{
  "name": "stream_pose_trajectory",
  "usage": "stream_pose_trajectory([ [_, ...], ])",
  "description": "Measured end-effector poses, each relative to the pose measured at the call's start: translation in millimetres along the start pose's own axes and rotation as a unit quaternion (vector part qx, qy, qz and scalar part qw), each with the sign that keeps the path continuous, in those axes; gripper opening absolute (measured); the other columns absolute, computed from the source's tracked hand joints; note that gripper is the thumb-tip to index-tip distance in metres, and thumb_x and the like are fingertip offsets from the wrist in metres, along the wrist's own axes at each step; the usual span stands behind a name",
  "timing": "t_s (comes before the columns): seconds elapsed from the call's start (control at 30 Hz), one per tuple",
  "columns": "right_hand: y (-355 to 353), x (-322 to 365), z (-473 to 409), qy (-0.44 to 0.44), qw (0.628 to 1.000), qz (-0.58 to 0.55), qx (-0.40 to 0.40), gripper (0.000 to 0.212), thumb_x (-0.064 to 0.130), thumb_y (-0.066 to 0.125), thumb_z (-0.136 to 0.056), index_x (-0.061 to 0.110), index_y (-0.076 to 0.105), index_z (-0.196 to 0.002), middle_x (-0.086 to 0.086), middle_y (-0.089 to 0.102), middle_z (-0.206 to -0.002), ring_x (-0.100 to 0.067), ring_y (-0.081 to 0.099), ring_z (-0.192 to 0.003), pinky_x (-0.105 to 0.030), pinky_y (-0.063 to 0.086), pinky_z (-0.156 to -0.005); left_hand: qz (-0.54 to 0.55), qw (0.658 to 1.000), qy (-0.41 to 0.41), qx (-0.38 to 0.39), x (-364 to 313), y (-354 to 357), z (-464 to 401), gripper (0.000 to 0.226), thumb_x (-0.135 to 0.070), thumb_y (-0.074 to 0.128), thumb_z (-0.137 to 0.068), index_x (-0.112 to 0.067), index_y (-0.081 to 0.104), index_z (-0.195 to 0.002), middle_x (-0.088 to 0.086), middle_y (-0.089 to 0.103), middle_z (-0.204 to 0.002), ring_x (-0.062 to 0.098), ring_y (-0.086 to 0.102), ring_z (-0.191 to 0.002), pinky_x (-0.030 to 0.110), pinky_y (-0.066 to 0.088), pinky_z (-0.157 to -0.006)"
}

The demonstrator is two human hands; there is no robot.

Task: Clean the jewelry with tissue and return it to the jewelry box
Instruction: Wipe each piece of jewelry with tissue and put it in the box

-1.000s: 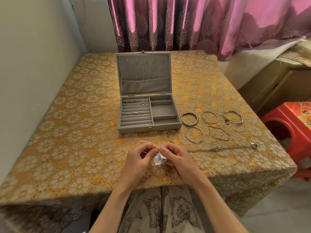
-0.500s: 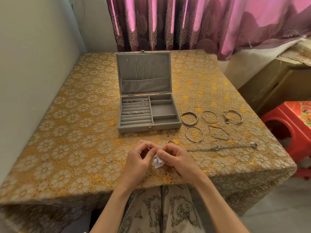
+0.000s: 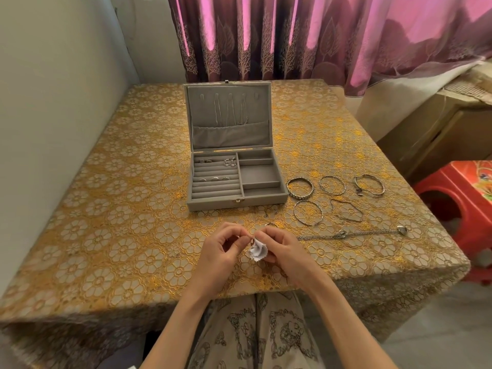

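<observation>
Close together over the near edge of the table [image 3: 80, 198], both hands. Left hand [image 3: 218, 255] curled, thumb and fingertips pinched on a small piece of jewelry [image 3: 251, 242], too small to name for certain. Right hand [image 3: 285, 251] curled too, pinching a crumpled white tissue [image 3: 257, 250] pressed right against that piece. Both grips narrow, fingers bunched tight.

Beyond the hands, mid-table, a grey jewelry box [image 3: 237, 179], open, lid standing upright at the back. Inside the lid, thin chains [image 3: 231, 110] hanging from hooks above a fabric pocket. Left half of the tray: ring rolls, with a few rings [image 3: 214, 178] tucked into the middle rows, more rings [image 3: 206, 161] in the top row, and a pair of earrings [image 3: 230, 162] just beside them.

Right of the box, flat on the gold floral tablecloth: a beaded bangle [image 3: 300, 188], a plain bangle [image 3: 332, 185], a clasped bracelet [image 3: 370, 184] in a row; nearer, another bangle [image 3: 308, 213] and a thin wire bracelet [image 3: 346, 211]. Closest to the right hand, a long chain necklace [image 3: 351, 233] stretched across toward the table's right edge, pendant at the far end.

Behind the table, a purple patterned curtain [image 3: 319, 35]. Off to the right, a red plastic stool [image 3: 458, 203] and a wooden cabinet [image 3: 439, 129]. Below the table edge, a patterned skirt [image 3: 255, 334] over the lap.
</observation>
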State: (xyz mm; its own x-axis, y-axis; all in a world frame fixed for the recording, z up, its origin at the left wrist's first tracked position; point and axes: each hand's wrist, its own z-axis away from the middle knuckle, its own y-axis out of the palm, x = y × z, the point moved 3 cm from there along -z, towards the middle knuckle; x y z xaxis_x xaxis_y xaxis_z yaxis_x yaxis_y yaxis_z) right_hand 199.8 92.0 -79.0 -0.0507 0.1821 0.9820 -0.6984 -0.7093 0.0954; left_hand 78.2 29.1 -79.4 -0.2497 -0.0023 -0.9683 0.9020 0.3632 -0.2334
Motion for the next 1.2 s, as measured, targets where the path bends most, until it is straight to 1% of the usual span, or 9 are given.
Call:
stream_pose_trajectory([
  [0.23, 1.2, 3.8, 2.7, -0.016, 1.0, -0.021, 0.0, 0.013, 0.008, 0.052, -0.091, -0.004, 0.058, -0.089, 0.012, 0.057, -0.054, 0.002, 0.051, -0.047, -0.01, 0.041, -0.05, -0.01, 1.0, 0.001, -0.028, 1.3, -1.1, 0.3, 0.006, -0.013, 0.064, -0.084, -0.018, 0.065, -0.082, -0.008, 0.062, -0.086, 0.008, 0.058, -0.081, 0.024, 0.049, -0.073],
  [0.43, -2.0, 0.7, 2.4, -0.023, 0.998, -0.024, -0.043, 0.01, 0.01, 0.058, -0.087, 0.003, 0.063, -0.082, 0.004, 0.059, -0.06, -0.002, 0.052, -0.05, -0.012, 0.041, -0.049, -0.012, 1.0, 0.005, -0.011, 0.3, 0.1, 0.4, 0.005, -0.02, 0.064, -0.082, -0.02, 0.069, -0.085, -0.005, 0.061, -0.091, 0.015, 0.057, -0.08, 0.031, 0.049, -0.071],
  [0.5, -3.1, -0.3, 2.0, -0.029, 0.998, -0.022, -0.055, 0.01, 0.011, 0.059, -0.086, 0.002, 0.064, -0.083, 0.003, 0.06, -0.063, -0.002, 0.053, -0.051, -0.012, 0.041, -0.05, -0.015, 1.0, 0.013, -0.013, -1.2, 0.8, 1.2, 0.011, -0.028, 0.062, -0.081, -0.021, 0.069, -0.086, -0.006, 0.061, -0.091, 0.016, 0.057, -0.08, 0.032, 0.049, -0.069],
  [0.6, -3.8, -1.6, 2.3, -0.032, 0.998, -0.023, -0.057, 0.012, 0.012, 0.06, -0.085, 0.001, 0.065, -0.085, 0.004, 0.06, -0.062, -0.002, 0.052, -0.053, -0.014, 0.042, -0.051, -0.025, 0.999, 0.025, -0.019, -1.3, 1.0, 1.1, 0.017, -0.037, 0.065, -0.076, -0.023, 0.07, -0.084, -0.006, 0.06, -0.09, 0.022, 0.054, -0.074, 0.029, 0.046, -0.06],
  [0.67, -4.2, -1.9, 2.5, -0.034, 0.998, -0.019, -0.056, 0.013, 0.012, 0.059, -0.086, 0.001, 0.066, -0.087, 0.008, 0.06, -0.06, -0.001, 0.052, -0.052, -0.013, 0.041, -0.052, -0.042, 0.998, 0.035, -0.029, -0.9, 0.9, 0.8, 0.013, -0.035, 0.067, -0.074, -0.026, 0.069, -0.082, -0.006, 0.06, -0.088, 0.021, 0.05, -0.069, 0.022, 0.042, -0.056],
  [0.73, -4.0, -1.8, 2.5, -0.038, 0.997, -0.014, -0.058, 0.015, 0.011, 0.057, -0.088, 0.0, 0.066, -0.088, 0.01, 0.059, -0.058, 0.001, 0.051, -0.051, -0.011, 0.039, -0.051, -0.038, 0.998, 0.028, -0.038, -0.2, 0.7, 0.8, 0.008, -0.031, 0.068, -0.075, -0.027, 0.068, -0.082, -0.006, 0.059, -0.087, 0.019, 0.05, -0.07, 0.022, 0.043, -0.057],
  [0.9, -2.4, -1.4, 1.8, -0.051, 0.996, 0.004, -0.073, 0.018, 0.011, 0.056, -0.089, -0.002, 0.068, -0.093, 0.009, 0.06, -0.059, 0.001, 0.05, -0.05, -0.009, 0.038, -0.049, -0.053, 0.997, 0.022, -0.041, 1.2, -1.0, 1.4, 0.008, -0.016, 0.068, -0.081, -0.024, 0.067, -0.085, -0.009, 0.062, -0.089, 0.007, 0.058, -0.084, 0.022, 0.05, -0.072],
  [1.07, -1.4, -2.8, 1.5, -0.049, 0.996, 0.005, -0.079, 0.016, 0.011, 0.056, -0.09, 0.0, 0.067, -0.092, 0.011, 0.06, -0.058, 0.002, 0.051, -0.05, -0.009, 0.039, -0.049, -0.034, 0.998, -0.003, -0.044, -1.5, -1.6, 1.8, 0.014, -0.011, 0.066, -0.083, -0.024, 0.067, -0.085, -0.007, 0.067, -0.086, 0.006, 0.062, -0.079, 0.02, 0.052, -0.069],
  [1.2, -2.7, -5.4, 0.5, -0.037, 0.995, 0.002, -0.088, 0.017, 0.013, 0.055, -0.09, 0.001, 0.066, -0.094, 0.013, 0.06, -0.058, 0.002, 0.051, -0.051, -0.011, 0.039, -0.05, 0.011, 0.998, -0.025, -0.061, -3.8, -4.6, 3.8, 0.009, -0.01, 0.067, -0.081, -0.018, 0.069, -0.086, -0.004, 0.069, -0.081, 0.006, 0.063, -0.075, 0.015, 0.05, -0.066],
])
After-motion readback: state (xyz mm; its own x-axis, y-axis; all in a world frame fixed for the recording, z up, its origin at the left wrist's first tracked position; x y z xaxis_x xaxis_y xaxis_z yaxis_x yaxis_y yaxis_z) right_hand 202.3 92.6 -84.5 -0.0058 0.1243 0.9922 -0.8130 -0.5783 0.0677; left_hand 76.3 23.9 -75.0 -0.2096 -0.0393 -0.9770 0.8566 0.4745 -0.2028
